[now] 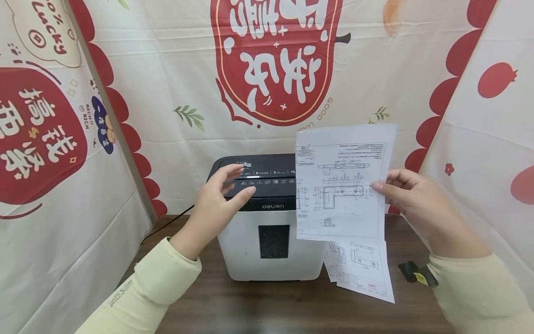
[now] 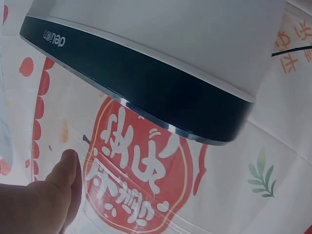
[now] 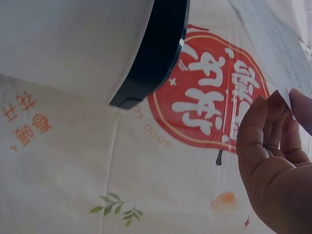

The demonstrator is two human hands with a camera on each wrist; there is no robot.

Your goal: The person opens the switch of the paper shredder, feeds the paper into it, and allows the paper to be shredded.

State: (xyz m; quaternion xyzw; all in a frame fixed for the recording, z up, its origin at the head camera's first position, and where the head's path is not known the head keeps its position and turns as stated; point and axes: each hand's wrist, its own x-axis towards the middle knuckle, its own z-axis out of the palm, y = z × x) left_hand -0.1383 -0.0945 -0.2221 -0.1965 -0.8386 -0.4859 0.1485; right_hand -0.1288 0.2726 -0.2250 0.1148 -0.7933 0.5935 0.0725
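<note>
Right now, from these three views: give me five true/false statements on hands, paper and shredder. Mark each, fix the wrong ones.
1. The right hand pinches the upper sheet at a side edge. True.
2. The left hand grips that sheet too. False: it holds nothing.
3. The shredder has a dark window in its front. True.
4. The upper sheet is blank on the side facing the head camera. False: printed line drawings cover part of it.
5. In the head view, more paper shows below the upper sheet. True.

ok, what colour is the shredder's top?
The top is black with pale markings, best seen in the head view.
</note>
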